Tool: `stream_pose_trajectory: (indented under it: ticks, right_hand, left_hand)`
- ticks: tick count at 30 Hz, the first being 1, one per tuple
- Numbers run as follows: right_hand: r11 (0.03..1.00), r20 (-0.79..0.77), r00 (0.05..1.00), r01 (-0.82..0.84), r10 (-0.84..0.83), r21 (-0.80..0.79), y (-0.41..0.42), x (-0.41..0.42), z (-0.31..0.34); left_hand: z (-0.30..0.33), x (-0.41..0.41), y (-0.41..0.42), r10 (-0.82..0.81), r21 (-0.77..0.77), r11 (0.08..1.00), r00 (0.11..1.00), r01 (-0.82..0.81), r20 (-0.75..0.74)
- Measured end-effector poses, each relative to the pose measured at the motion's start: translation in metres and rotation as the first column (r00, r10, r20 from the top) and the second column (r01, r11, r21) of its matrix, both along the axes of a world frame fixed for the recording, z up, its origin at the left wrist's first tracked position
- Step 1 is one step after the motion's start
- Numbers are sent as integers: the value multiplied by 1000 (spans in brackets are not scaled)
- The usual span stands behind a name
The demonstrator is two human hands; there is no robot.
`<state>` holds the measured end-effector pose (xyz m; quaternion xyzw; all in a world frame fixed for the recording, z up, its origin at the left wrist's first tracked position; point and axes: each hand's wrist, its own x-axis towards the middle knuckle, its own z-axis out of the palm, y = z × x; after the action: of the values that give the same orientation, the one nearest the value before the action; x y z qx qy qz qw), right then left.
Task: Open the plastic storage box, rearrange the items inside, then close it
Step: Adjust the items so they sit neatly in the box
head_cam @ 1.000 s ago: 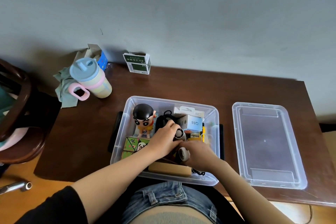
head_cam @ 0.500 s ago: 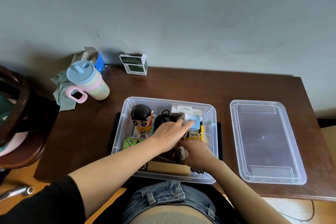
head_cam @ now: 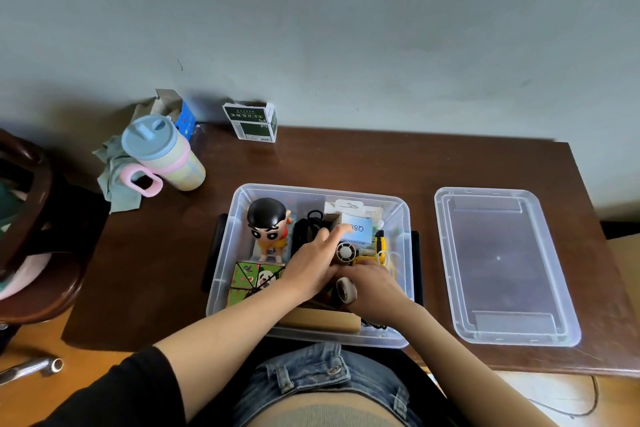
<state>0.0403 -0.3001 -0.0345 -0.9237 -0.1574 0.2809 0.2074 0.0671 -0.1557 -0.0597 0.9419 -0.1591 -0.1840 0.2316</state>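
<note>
Inside storage box (head_cam: 235, 253) | left hand (head_cam: 311, 260) fingers straight, touching blue carton (head_cam: 360, 230) | right hand (head_cam: 372, 289) grips roll (head_cam: 346, 290) | risk: nudging topples figurine (head_cam: 268, 229)

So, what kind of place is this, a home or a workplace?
Probably a home, perhaps a bedroom or study desk. A dark wooden table stands against a plain wall, with a pastel drinking cup on it, and the clear storage box holds a cartoon figurine and other small personal items.
</note>
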Motion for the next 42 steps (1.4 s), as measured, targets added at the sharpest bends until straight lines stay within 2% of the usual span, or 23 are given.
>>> stream_pose_trajectory:
  ticks: [4, 10, 17, 20, 22, 23, 25, 27, 32, 36, 39, 42]
  right_hand:
    - [999, -6, 1000, -29, 29, -39, -1, 1, -1]
    - [998, 25, 998, -59, 60, -27, -4, 6, -2]
    - [983, -23, 990, -139, 138, -117, -4, 12, -7]
    - [991, -186, 976, -124, 112, -55, -10, 21, -1]
    - [1000, -346, 938, -13, 20, 21, -12, 29, 4]
    - [998, -359, 932, 56, -46, 18, -12, 31, 4]
    - [984, -199, 966, 144, -162, -104, -8, 33, 2]
    - [959, -42, 988, 136, -151, -251, -3, 32, -6]
    - [948, -171, 969, 120, -176, -296, 2, 40, -14]
    - [901, -176, 981, 3, -88, -434, 4, 44, -11]
    - [892, -227, 971, -39, -72, -450, 9, 43, -6]
    - [867, -241, 970, -133, 16, -480, 16, 30, -3]
  left_hand:
    - [0, -2, 3, 21, -18, 1000, 1000, -22, -14]
    - [6, -2, 10, -29, 36, 999, 997, 27, 69]
    - [11, 3, 14, 73, 20, 997, 997, -73, -26]
    - [13, 5, 13, 90, 15, 996, 992, -89, -85]
    - [15, 8, 11, 108, -5, 994, 985, -110, -135]
    - [16, 10, 11, 113, -9, 993, 983, -116, -145]
    - [17, 15, 12, 113, -15, 993, 982, -117, -154]
    - [18, 18, 12, 99, -23, 994, 978, -105, -184]
    - [14, 23, 6, 136, 26, 991, 938, -135, -319]
    - [7, 23, 0, 259, -52, 944, 828, -327, -498]
    - [5, 22, -2, 317, -41, 917, 787, -397, -529]
    - [4, 23, -4, 328, 3, 920, 764, -392, -556]
